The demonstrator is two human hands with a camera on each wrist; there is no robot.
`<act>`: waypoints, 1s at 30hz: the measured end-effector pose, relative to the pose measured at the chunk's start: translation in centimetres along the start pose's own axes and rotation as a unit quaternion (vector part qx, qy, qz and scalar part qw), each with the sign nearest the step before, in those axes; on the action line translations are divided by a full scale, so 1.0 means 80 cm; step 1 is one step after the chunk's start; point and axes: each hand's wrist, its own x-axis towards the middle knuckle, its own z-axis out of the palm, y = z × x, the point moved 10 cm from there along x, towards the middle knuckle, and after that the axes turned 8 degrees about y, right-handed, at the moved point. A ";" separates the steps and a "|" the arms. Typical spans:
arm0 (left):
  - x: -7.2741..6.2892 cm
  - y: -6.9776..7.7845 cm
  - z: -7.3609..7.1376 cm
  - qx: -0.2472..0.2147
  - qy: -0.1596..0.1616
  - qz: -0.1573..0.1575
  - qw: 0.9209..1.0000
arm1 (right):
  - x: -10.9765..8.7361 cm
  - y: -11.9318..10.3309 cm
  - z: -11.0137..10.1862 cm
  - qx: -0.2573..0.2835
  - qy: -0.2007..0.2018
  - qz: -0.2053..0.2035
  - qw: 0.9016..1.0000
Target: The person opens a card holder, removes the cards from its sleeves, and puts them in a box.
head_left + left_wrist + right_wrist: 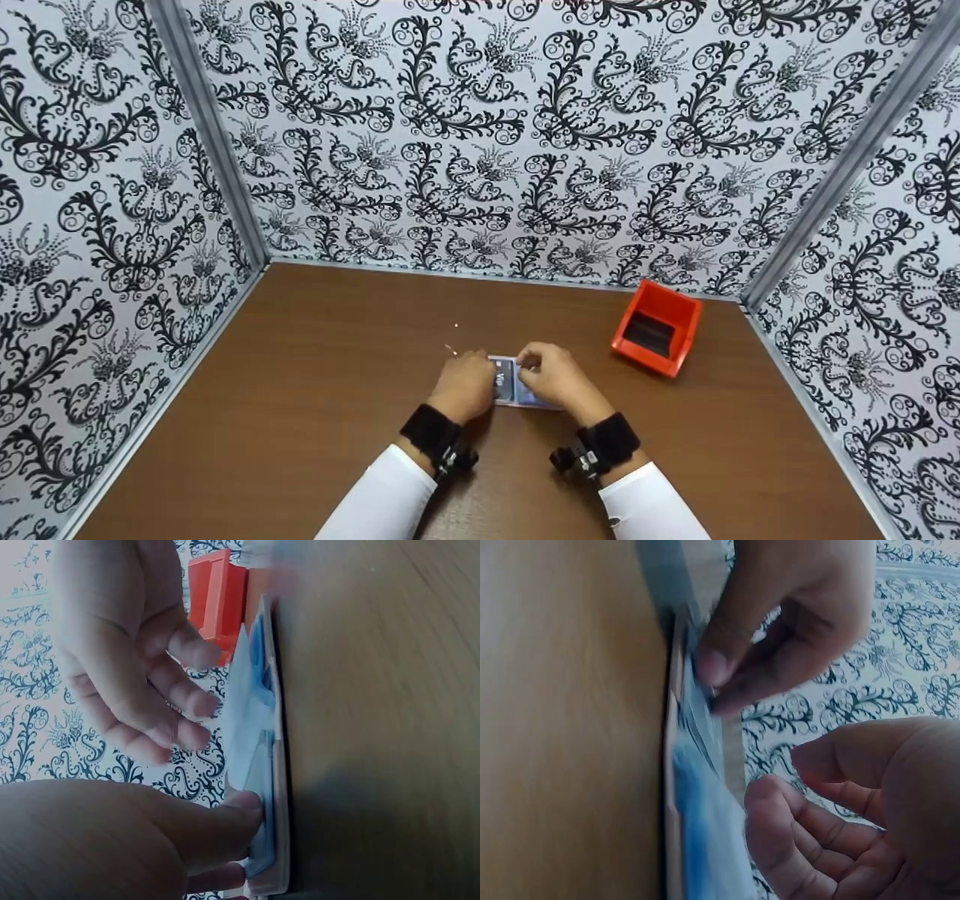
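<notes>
A thin card holder (528, 396) lies opened out on the table between both hands. Clear sleeves (241, 716) rise slightly from its pinkish cover (670, 787), showing a bluish tint. A dark card (504, 381) printed "Vip" shows on the left half. My left hand (465, 384) pinches the holder's left end; its thumb (244, 802) lies against the sleeves. Over the right half is my right hand (556, 375), its fingers (769, 814) loosely bent, apart from the sleeves and holding nothing. What the left fingers grip underneath is partly hidden.
A red plastic bin (643, 357) stands at the back right, with a dark rectangular patch (649, 334) inside. Small white specks (451, 349) show on the brown table (330, 420) beyond the left hand. Patterned walls (480, 150) enclose the back and sides.
</notes>
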 end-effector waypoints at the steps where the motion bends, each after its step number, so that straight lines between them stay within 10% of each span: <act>1: -0.001 0.000 -0.001 -0.002 0.002 -0.001 1.000 | 0.000 -0.002 0.004 0.007 -0.002 -0.005 1.000; 14: -0.002 -0.002 -0.007 -0.020 0.006 0.000 1.000 | -0.004 0.032 0.017 0.054 -0.012 0.103 0.993; 30: 0.002 0.003 0.003 -0.060 -0.001 0.027 0.998 | -0.001 0.048 0.016 0.117 -0.004 0.139 0.983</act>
